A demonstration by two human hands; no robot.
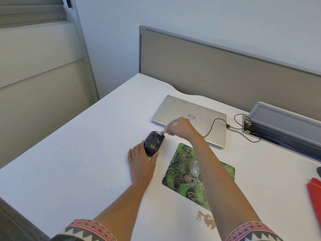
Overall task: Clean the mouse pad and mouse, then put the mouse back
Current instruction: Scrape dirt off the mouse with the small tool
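A black mouse [153, 142] dusted with pale specks lies on the white desk, left of the green Logitech mouse pad [187, 173]. My left hand [141, 161] rests flat on the desk with its fingers and thumb around the mouse's near end. My right hand [179, 127] grips a small brush [162, 132] whose white bristles touch the mouse's far end. My right forearm crosses over the mouse pad and hides its middle.
A closed silver laptop [199, 112] lies behind the mouse, with a black cable [213, 125] running to a grey cable tray [281, 126] at the right. Brown crumbs [205, 219] lie near the pad's front corner. A red object [315, 195] sits at the right edge.
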